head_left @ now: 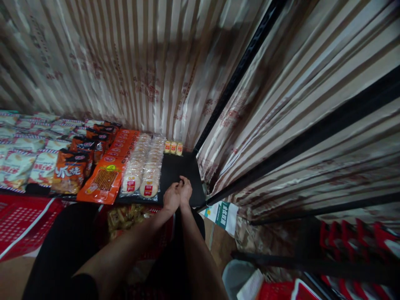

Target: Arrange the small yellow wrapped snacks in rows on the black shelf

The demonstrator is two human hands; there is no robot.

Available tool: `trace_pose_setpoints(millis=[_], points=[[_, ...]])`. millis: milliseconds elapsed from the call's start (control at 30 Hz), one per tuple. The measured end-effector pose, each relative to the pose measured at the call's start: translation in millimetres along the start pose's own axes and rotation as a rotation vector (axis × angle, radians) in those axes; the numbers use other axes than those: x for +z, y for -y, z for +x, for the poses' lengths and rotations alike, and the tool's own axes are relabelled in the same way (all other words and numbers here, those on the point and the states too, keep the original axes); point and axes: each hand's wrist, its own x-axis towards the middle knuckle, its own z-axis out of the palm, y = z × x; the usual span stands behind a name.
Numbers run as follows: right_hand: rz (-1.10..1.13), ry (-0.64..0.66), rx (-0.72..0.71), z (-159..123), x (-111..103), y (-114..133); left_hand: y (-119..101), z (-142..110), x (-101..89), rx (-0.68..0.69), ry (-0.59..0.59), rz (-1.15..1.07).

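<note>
My left hand point(172, 198) and my right hand point(185, 191) meet over the front of a black shelf point(192, 175). Their fingers are curled against each other, and anything between them is hidden. Behind them, at the back of the shelf, stand three small yellow packets point(173, 148) with red labels. Just left of my hands lie two long rows of round crackers in clear wrappers point(150, 168). Below my forearms, a red basket point(168, 233) holds several small gold-wrapped packets point(123, 217).
Orange snack packs point(104, 179), orange-black bags point(69, 171) and white bags point(18, 166) fill the shelf's left part. Black metal posts point(231, 83) rise at right before a striped curtain point(150, 75). A grey bin point(239, 277) stands low right, near red packages point(356, 237).
</note>
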Motion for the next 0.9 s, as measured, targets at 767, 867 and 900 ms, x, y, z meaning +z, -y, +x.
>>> trace_pose_setpoints(millis=[767,867,900], points=[[0.129,-0.051,-0.030,-130.9,4.0,4.6,116.8,-73.7,-16.4,0.213,0.201,0.051],[0.066,0.091,0.063,-143.5,20.8,-4.6,134.2,-75.6,-17.8,0.105,0.201,0.065],[0.048,0.161,0.089,-145.0,27.5,-8.1,138.4,-74.3,-18.2,0.062,0.202,0.082]])
